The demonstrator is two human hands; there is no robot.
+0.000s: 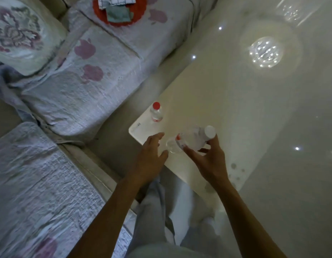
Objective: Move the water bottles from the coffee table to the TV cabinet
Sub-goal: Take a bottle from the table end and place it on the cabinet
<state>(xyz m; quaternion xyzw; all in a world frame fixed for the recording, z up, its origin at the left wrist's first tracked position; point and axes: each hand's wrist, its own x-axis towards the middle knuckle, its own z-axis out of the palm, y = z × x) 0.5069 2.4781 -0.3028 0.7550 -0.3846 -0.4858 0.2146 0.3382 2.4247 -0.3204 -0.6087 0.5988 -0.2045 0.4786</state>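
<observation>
A clear water bottle with a red cap [157, 113] stands upright near the left corner of the glossy white coffee table [226, 112]. My right hand [208, 161] grips a second clear bottle with a white cap [194, 139]. This bottle is tilted just above the table's near edge, its cap pointing right and its base pointing left. My left hand [152, 153] hovers with fingers spread right beside that bottle's base, the thumb close to it. Whether the thumb touches the base is unclear. The TV cabinet is out of view.
A sofa [83, 84] with a quilted floral cover wraps around the left side, close to the table. It carries a round cushion [21, 32] and a red mat [120, 10] with folded cloths. My legs in pale trousers [161, 211] stand at the table's near edge.
</observation>
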